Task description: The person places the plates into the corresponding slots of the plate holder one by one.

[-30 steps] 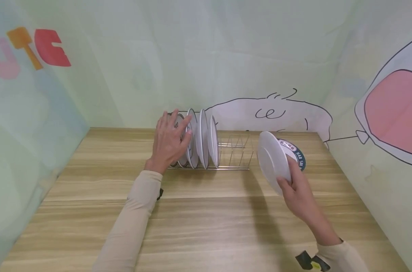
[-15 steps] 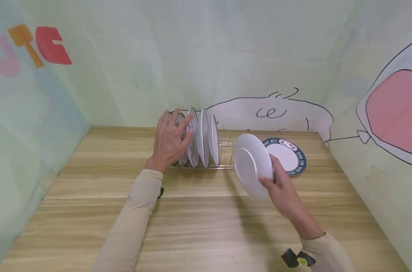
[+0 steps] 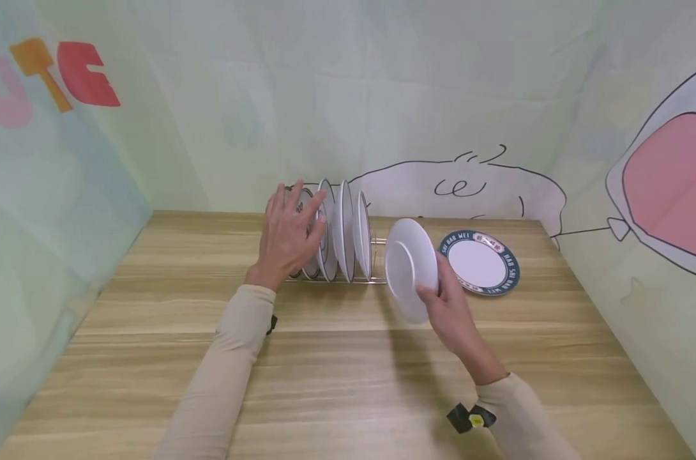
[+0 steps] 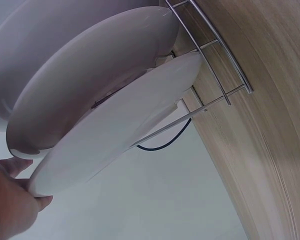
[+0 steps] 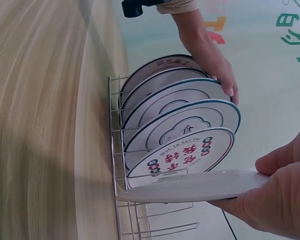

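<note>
A white plate, its plain underside toward the head camera, is in my right hand, which grips its right rim between thumb and fingers. The plate stands on edge at the right part of the wire rack, beside the racked plates. In the right wrist view its lower edge overlaps the rack wires. My left hand rests on the leftmost plates with fingers spread. The left wrist view shows its fingertips at the rims. Several plates with printed centres and dark rims stand upright in the rack.
A plate with a dark lettered border lies flat on the wooden table, right of my right hand. A printed cloth wall rises behind the rack, with further walls at both sides.
My right hand has carried the white plate leftward to the rack, uncovering the flat bordered plate on the table. My left hand has stayed on the racked plates.
</note>
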`<state>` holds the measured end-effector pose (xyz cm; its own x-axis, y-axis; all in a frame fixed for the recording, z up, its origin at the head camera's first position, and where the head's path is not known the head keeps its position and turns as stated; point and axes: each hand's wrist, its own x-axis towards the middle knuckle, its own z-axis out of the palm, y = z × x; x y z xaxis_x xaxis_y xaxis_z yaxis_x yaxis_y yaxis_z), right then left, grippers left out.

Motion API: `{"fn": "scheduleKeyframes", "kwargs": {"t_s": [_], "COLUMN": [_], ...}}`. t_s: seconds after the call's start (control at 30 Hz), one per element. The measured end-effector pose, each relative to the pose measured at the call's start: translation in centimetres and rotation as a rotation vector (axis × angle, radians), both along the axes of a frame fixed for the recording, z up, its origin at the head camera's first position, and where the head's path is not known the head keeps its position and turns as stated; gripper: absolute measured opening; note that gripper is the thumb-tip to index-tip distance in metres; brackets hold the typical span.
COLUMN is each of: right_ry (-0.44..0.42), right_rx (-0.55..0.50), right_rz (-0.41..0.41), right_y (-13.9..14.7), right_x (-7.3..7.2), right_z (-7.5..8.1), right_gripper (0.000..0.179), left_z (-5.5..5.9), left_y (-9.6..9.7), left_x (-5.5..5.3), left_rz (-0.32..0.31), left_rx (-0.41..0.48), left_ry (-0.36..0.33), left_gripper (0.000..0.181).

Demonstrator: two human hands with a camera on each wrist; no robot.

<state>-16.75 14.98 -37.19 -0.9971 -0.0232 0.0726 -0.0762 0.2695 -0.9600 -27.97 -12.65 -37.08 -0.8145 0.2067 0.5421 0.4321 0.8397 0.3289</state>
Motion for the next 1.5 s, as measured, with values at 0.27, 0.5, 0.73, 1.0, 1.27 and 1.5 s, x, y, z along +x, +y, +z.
{"fn": "scheduleKeyframes", "kwargs": {"t_s": [0.27,0.5,0.73,1.0,1.27,1.5], "right_ry": [0.088,0.172,0.204,0.224,0.196,0.198], "right_rx": [0.028,0.062,0.107,0.133,0.159,0.159], "right_rz": [-0.049,-0.091,-0.149,-0.173,-0.231,-0.245], "right_y": [-1.3,-2.4,-3.5,-5.1,-6.1,-6.6], "right_x": [-1.3,-2.1,-3.1,-4.6,-5.8,-6.5], "right_z": [-1.1,-1.2,-1.0,-1.2,-1.4,-1.9], "right_gripper": [0.064,0.065,0.065,0.062,0.060,0.061], "left_z": [0.0,0.0,0.0,0.0,0.2,0.1], "left_y": [-0.1,0.0,0.0,0.0,0.1,0.1], "left_x": [0.1,0.0,0.0,0.0,0.1,0.2], "left_rz": [0.000,-0.003,-0.002,0.003,0.004,0.005], "left_rx": [0.006,0.006,0.001,0.005,0.007,0.012], "left_ry": [0.001,0.010,0.003,-0.001,-0.003,-0.014], "left_gripper": [0.051,0.050,0.051,0.051,0.051,0.051]}}
